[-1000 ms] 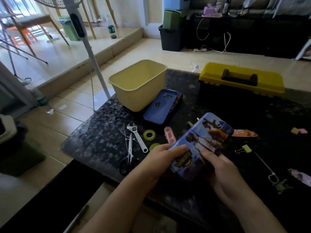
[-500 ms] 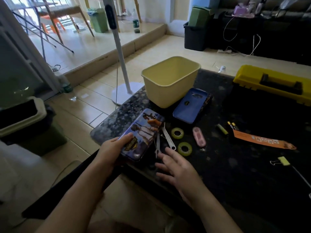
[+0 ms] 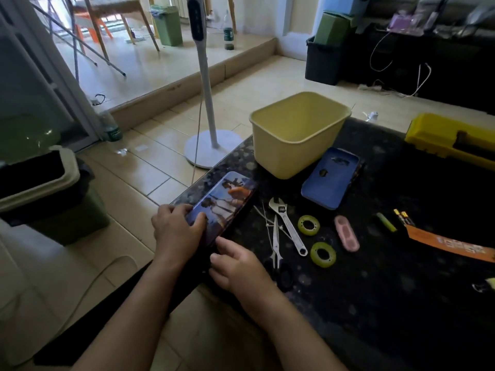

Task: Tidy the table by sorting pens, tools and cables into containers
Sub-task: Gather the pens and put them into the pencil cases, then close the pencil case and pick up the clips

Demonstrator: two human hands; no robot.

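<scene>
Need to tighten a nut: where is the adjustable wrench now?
Head view, centre: the adjustable wrench lies flat on the dark table, between the scissors on its left and two green tape rolls on its right.

Receiving strong daylight from the upper left, beyond the raised floor (image 3: 166, 68). Glaring off that pale floor. Rendering the dark counter (image 3: 388, 290) dim, with soft speckled reflections near its left edge. Bending straight lines toward the frame borders. Blurring slightly throughout, most at the corners.
</scene>
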